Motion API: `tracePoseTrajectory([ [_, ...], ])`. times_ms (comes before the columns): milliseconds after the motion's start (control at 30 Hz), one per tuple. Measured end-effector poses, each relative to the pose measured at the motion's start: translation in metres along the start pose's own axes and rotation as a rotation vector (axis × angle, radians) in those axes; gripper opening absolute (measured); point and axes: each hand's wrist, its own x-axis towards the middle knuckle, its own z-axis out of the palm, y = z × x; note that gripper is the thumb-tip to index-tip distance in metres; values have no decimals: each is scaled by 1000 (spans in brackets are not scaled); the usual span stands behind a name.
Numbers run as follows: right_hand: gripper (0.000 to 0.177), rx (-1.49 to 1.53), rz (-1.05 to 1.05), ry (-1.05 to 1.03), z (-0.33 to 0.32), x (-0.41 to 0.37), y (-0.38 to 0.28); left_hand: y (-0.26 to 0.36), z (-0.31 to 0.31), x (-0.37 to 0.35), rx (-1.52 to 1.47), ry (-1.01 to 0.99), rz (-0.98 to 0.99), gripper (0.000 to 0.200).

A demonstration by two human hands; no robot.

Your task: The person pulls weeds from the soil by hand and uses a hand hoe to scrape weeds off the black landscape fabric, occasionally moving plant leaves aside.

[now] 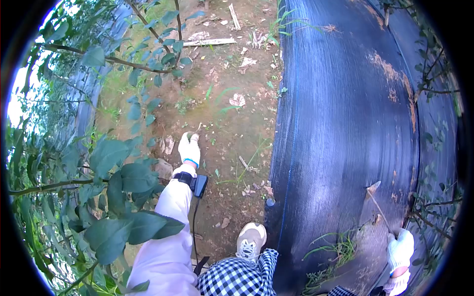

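My left hand (188,149), in a white glove with a blue cuff edge, reaches down to the bare soil. Its fingers are curled together near the ground, and whatever they pinch is too small to make out. In my right hand (400,250), also gloved in white, is a small hand hoe (378,207) with a thin shaft and a pale, pointed metal head. The hoe is held over the black ground sheet. A clump of green grass (344,248) grows left of that hand.
Black ground sheet (340,123) covers the right side. Leafy branches (126,182) crowd the left and partly cover my sleeve. Dry sticks (210,42) and dead leaves lie on the soil strip (227,148). My shoe (251,240) stands beside the sheet's edge.
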Motion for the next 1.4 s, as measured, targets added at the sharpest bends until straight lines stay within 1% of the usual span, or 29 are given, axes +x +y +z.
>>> tracePoseTrajectory([
  [33, 16, -5, 2, -15, -1, 0, -1, -11, 0, 4, 3, -53, -20, 27],
  [100, 16, -10, 10, -36, -5, 3, -5, 52, -9, -22, 258, -183, 205, 40],
  [133, 16, -2, 23, -44, -6, 3, -7, 55, 0, -26, 372, -173, 272, 53],
  [167, 16, 4, 36, -51, -8, 4, -9, 57, 2, -23, 401, -264, 379, 46],
  [200, 16, 9, 47, -58, -10, 5, -11, 44, 9, -15, 392, -242, 325, 42],
  [267, 16, 16, 50, -81, -15, 6, -16, 48, 13, -4, 373, -203, 248, 30],
  [300, 16, 19, 52, -97, -17, 7, -17, 50, 15, 3, 212, -210, 78, 33],
  [367, 16, 30, 84, -110, -15, 8, -16, 51, 23, 10, 104, -93, -23, 38],
  [433, 16, 24, 75, -93, -11, 9, -12, 53, 28, 8, 288, -216, 204, 41],
  [467, 16, 13, 55, -66, -7, 9, -7, 60, 30, 1, 358, -217, 317, 37],
  [500, 16, -1, 39, -40, -5, 8, -4, 61, 34, 5, 364, -253, 333, 36],
  [567, 16, 18, 55, -77, -12, 8, -12, 66, 39, 13, 379, -322, 361, 34],
  [600, 16, 28, 61, -93, -15, 9, -14, 67, 37, 14, 287, -310, 220, 29],
  [633, 17, 26, 63, -94, -15, 9, -14, 53, 42, 21, 108, -210, 11, 39],
  [700, 17, 23, 69, -105, -13, 8, -13, 50, 36, 31, -296, -121, -120, 44],
  [733, 17, 16, 66, -106, -14, 8, -14, 47, 31, 33, -228, -75, -35, 44],
  [833, 17, 19, 59, -83, -15, 9, -14, 44, 16, 23, 543, -334, 281, 36],
  [867, 17, 28, 53, -75, -14, 9, -12, 56, 15, 10, 485, -360, 383, 37],
  [900, 17, 36, 47, -68, -13, 8, -10, 69, 14, -2, 463, -415, 423, 38],
  [967, 17, 36, 48, -56, -11, 7, -10, 96, 15, -11, 677, -472, 455, 41],
  [1033, 17, 47, 65, -68, -11, 7, -11, 58, 40, 9, 481, -383, 397, 40],
  [1067, 17, 61, 82, -89, -12, 8, -12, 65, 44, 13, 385, -339, 367, 40],
  [1100, 17, 75, 101, -110, -12, 8, -13, 71, 47, 17, 203, -195, 202, 43],
  [1167, 17, 92, 152, -135, -5, 8, -7, 68, 60, 34, 198, -87, 70, 42],
  [1200, 17, 101, 177, -146, -4, 8, -4, 66, 64, 39, 284, -117, 160, 42],
  [1300, 16, 52, 59, -118, -10, 8, -11, 115, 54, 28, 525, -313, 371, 39],
  [1333, 16, 48, 66, -128, -13, 7, -14, 112, 59, 36, 578, -368, 415, 35],
  [1400, 16, 45, 77, -136, -17, 8, -20, 103, 66, 36, 488, -423, 374, 35],
])
